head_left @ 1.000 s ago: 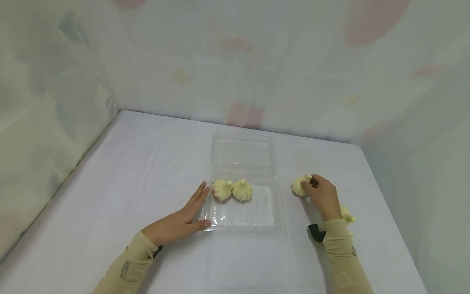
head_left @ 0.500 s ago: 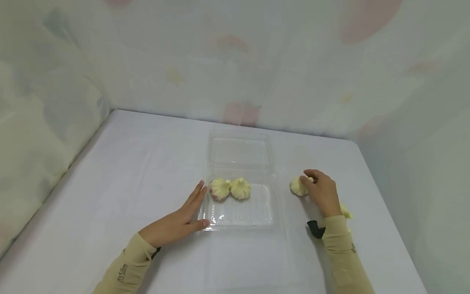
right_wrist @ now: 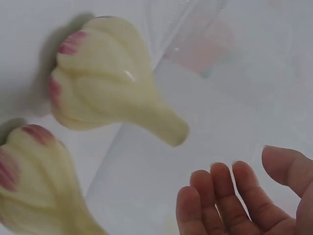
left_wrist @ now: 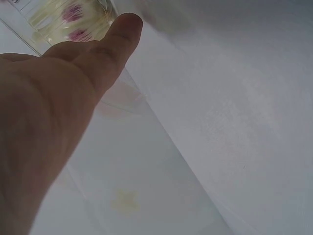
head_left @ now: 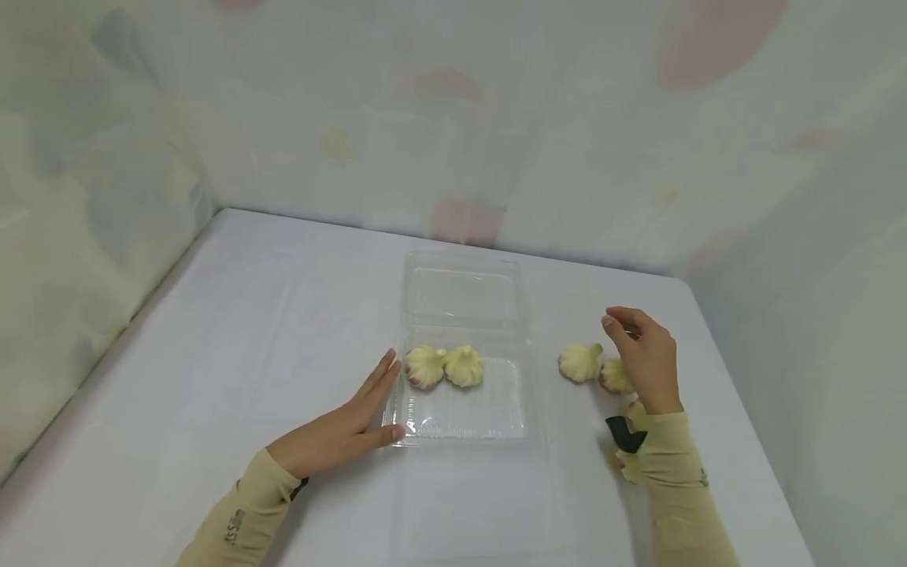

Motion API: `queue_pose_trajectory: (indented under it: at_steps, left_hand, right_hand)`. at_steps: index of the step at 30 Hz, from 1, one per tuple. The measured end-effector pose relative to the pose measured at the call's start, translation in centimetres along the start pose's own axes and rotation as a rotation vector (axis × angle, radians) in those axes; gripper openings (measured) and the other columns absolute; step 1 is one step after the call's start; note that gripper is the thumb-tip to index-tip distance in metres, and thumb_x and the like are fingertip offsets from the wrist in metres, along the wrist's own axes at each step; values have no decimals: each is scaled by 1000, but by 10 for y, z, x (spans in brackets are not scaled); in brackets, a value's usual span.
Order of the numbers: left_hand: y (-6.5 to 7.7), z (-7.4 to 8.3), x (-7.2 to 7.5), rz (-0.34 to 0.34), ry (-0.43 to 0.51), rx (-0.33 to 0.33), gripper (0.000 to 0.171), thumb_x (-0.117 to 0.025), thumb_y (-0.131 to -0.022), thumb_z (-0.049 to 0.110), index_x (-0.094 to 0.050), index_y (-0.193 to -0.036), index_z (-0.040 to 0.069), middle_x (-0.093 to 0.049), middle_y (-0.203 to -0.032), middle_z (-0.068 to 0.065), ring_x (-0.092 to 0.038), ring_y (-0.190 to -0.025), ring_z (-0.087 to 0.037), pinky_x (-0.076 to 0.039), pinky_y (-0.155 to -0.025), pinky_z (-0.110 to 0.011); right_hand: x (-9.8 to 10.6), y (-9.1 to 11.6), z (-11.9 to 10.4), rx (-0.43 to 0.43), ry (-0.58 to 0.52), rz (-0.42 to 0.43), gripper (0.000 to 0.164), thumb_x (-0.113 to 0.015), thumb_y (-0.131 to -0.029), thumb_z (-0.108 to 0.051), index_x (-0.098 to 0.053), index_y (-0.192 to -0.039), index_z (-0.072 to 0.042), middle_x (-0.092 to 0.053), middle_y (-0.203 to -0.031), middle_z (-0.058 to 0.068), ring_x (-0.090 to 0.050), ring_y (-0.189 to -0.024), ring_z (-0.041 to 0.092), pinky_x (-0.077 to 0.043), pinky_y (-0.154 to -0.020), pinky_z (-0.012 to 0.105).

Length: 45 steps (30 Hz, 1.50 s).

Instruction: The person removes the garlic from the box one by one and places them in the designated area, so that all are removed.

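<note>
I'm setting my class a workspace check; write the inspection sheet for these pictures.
Surface: white tabletop, faintly creased.
Job's things: clear plastic hinged box, open, holding two pale-yellow ridged garlic bulbs; at least four similar loose bulbs to its right, some partly hidden.
Clutter: nothing seen.
Grips: left hand at the box's left edge, fingers extended; right hand near the loose bulbs, holding nothing, black device at its wrist.
Cables: nothing seen.
Surroundings: pale fabric-like walls, faintly patterned in pink, yellow and grey.
</note>
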<state>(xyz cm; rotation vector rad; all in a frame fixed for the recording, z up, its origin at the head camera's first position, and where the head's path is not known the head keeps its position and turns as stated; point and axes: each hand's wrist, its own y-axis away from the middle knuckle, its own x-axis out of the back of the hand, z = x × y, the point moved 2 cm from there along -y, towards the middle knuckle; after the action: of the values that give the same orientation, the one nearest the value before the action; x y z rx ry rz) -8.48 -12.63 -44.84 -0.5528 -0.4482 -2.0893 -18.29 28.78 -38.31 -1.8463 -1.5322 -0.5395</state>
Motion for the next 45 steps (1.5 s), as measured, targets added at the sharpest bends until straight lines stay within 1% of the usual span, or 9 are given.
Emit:
queue_pose_trajectory:
  at_steps: [4, 6, 8, 16, 21, 26, 31, 35, 45]
  left_hand:
    - [-1, 1, 1, -8, 3, -2, 88, -57, -105, 39, 3, -163, 12, 17, -168, -2, 3, -152, -26, -18, -117, -55]
    - [-1, 1, 1, -10, 7, -1, 88, -57, -105, 39, 3, -163, 12, 17, -168, -2, 3, -152, -25, -18, -117, -55]
    - [-1, 1, 1, -12, 10, 1, 88, -57, -105, 39, 3, -163, 11, 17, -168, -2, 4, -152, -25, -17, -117, -55]
    - [0, 0, -1, -7, 4, 8, 89, -57, -105, 40, 3, -163, 12, 18, -167, -1, 4, -152, -26, -17, -117, -55]
    - [3, 1, -1, -2, -6, 4, 88, -56, -105, 39, 4, -163, 13, 18, -168, -3, 4, -152, -27, -18, -117, -55]
    - [4, 2, -1, -1, -16, 6, 88, -56, -105, 39, 4, -163, 13, 18, -167, -3, 4, -152, -27, -18, -116, -55]
    - [1, 5, 0, -8, -14, 1, 88, -56, -105, 39, 4, -163, 11, 18, -168, -2, 4, -152, -24, -17, -117, -53]
    - [0, 6, 0, -13, -18, 1, 89, -57, -105, 38, 3, -163, 9, 17, -168, -4, 4, -152, -24, -17, -118, -52]
    - [1, 7, 0, -7, -30, 3, 89, -58, -105, 37, 3, -162, 7, 17, -168, -5, 4, -152, -26, -17, -117, -53]
  right_hand:
    - [3, -2, -7, -19, -104, 33, 44, -60, -102, -42, -68, -129, -7, -70, -120, 7, -63, -106, 13, -46, -85, 27]
    - [4, -2, -10, -32, -162, 33, 44, -62, -101, -41, -68, -129, -7, -70, -121, 5, -62, -105, 8, -45, -86, 24]
    - [4, -3, -14, -35, -212, 28, 44, -63, -101, -41, -68, -129, -8, -69, -123, 4, -61, -106, 5, -46, -87, 23]
    - [2, -6, -28, 15, -333, -28, 43, -64, -101, -37, -65, -132, -7, -65, -129, 8, -60, -113, 12, -45, -93, 23]
    - [-1, -8, -34, 24, -390, -66, 44, -64, -101, -35, -63, -134, -6, -64, -130, 8, -59, -116, 13, -45, -95, 22]
    - [-5, -11, -39, 47, -419, -93, 45, -66, -100, -34, -63, -134, -5, -64, -130, 7, -60, -116, 15, -45, -96, 24]
    - [-13, -10, -43, 39, -440, -134, 46, -67, -100, -35, -62, -133, -5, -63, -131, 8, -60, -116, 15, -46, -97, 24]
    - [-20, -8, -44, 48, -454, -164, 44, -68, -100, -32, -62, -133, -4, -62, -131, 10, -61, -116, 16, -47, -96, 24]
    - [-28, -6, -48, 77, -481, -197, 43, -67, -100, -27, -61, -134, 0, -62, -130, 12, -61, -115, 17, -48, -96, 23]
